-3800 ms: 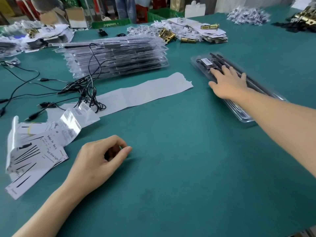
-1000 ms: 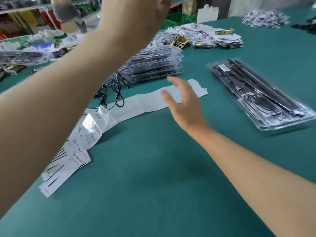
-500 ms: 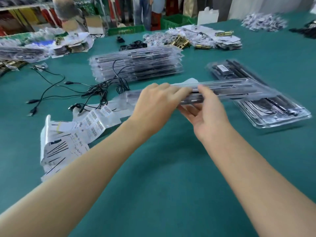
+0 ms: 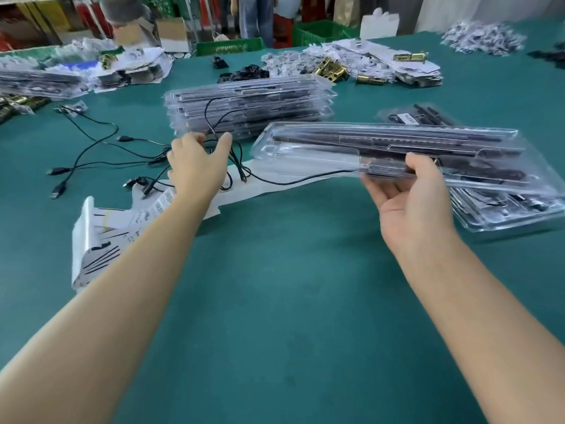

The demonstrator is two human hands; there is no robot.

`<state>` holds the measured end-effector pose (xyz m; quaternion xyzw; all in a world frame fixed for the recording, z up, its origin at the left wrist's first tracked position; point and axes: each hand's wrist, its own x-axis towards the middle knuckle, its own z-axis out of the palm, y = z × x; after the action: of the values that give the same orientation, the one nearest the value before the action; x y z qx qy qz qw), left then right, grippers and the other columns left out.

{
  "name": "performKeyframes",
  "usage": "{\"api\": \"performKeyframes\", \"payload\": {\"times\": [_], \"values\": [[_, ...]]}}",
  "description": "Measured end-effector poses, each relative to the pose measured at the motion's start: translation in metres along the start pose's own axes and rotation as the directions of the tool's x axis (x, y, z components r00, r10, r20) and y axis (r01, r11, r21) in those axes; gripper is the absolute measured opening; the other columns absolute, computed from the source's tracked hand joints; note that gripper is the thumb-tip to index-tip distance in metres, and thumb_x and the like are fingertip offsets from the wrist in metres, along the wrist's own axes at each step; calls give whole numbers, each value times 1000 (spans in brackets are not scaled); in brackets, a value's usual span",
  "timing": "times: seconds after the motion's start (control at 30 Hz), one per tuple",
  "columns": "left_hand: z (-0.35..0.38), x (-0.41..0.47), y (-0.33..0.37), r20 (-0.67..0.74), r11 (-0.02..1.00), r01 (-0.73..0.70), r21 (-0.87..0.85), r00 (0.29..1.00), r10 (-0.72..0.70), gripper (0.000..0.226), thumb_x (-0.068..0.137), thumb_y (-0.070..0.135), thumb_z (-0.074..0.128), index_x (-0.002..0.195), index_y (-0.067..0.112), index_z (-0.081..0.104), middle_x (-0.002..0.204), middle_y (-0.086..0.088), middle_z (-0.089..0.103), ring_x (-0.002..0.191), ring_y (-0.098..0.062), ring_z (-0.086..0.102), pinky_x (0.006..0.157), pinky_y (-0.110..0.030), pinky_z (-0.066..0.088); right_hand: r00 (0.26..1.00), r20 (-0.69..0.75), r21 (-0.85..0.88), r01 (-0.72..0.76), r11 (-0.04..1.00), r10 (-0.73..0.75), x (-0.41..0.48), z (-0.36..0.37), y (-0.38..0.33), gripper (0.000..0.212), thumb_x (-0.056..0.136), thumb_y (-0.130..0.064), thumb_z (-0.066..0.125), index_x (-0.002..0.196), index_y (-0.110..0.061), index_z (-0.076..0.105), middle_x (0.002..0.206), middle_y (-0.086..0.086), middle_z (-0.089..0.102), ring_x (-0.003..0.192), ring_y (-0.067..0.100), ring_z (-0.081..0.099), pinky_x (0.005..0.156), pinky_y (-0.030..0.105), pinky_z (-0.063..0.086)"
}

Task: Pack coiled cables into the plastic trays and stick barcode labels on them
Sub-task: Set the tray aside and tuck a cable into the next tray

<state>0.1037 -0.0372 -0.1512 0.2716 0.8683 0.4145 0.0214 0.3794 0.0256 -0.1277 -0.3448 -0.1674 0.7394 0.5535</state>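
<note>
My right hand (image 4: 409,200), palm up at centre right, grips a plastic tray (image 4: 336,142); my left hand (image 4: 195,163) hovers, fingers spread, over the cables (image 4: 123,138).

Half a second ago both hands held the clear tray (image 4: 382,145) over the middle of the bench. Now only the right hand (image 4: 409,206) holds it, thumb on top and fingers beneath, and it has moved right, over the packed tray (image 4: 504,212). The left hand (image 4: 197,162) has let go and reached far left to the loose cables (image 4: 101,142), fingers spread.
</note>
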Motion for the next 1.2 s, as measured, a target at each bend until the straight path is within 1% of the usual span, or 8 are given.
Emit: {"api": "performKeyframes", "payload": {"times": [0.07,0.17,0.3,0.8,0.87,0.97,1.1,1.2], "values": [[9,15,-3,21,999,28,24,999,-28,55,90,65,54,125,24,65,134,-2,58,128,-25,51,110,-52,41,1000,5,3,10,1000,-10,0,1,-4,8,100,-9,59,105,-5,55,105,19,55,94,32,62,71,40,64],[15,25,-10,-44,999,-32,-15,999,31,29,95,50,57,106,27,71,109,7,70,105,-23,66,93,-43,53,999,3,53,41,998,-42,3,0,-17,8,100,-10,60,102,-4,55,101,19,59,93,33,65,72,40,64],[12,30,-30,-119,997,-70,12,990,71,23,98,39,53,97,25,71,96,4,71,91,-25,66,72,-33,47,993,-38,123,115,986,-111,11,-3,-38,8,100,-10,61,102,-4,55,100,17,59,94,32,65,73,42,64],[-10,42,-45,-19,946,-142,290,988,153,27,99,17,58,125,23,61,116,-5,71,111,-35,61,91,-44,45,932,-75,165,362,918,-354,22,-12,-110,9,99,-10,59,92,-4,58,84,12,62,82,28,67,72,40,64],[-11,42,-42,4,896,-273,351,957,290,42,94,6,61,132,26,57,123,-10,63,117,-36,54,98,-49,41,933,-39,117,359,926,-357,20,-12,-113,7,100,-11,59,98,-4,60,93,13,66,88,29,70,73,38,64],[-7,35,-33,189,693,-564,449,818,543,57,86,-9,55,127,29,69,125,-9,58,120,-35,45,98,-48,34,955,2,64,295,953,-296,12,-9,-101,9,98,-9,61,106,-4,60,97,15,67,88,30,71,74,40,64],[-8,30,-29,454,561,-657,503,753,476,34,94,16,57,115,35,76,129,0,63,126,-30,44,105,-48,31,985,40,-51,169,984,-168,-4,-8,-60,5,99,-9,61,101,-7,57,84,11,67,74,25,68,71,38,64],[-15,28,-27,446,529,-682,505,731,517,25,100,22,58,111,34,77,121,2,71,118,-29,54,99,-44,33,997,47,-98,71,993,-67,-15,-11,-27,17,99,-10,64,112,-5,56,86,13,67,74,25,67,65,35,63]]}}
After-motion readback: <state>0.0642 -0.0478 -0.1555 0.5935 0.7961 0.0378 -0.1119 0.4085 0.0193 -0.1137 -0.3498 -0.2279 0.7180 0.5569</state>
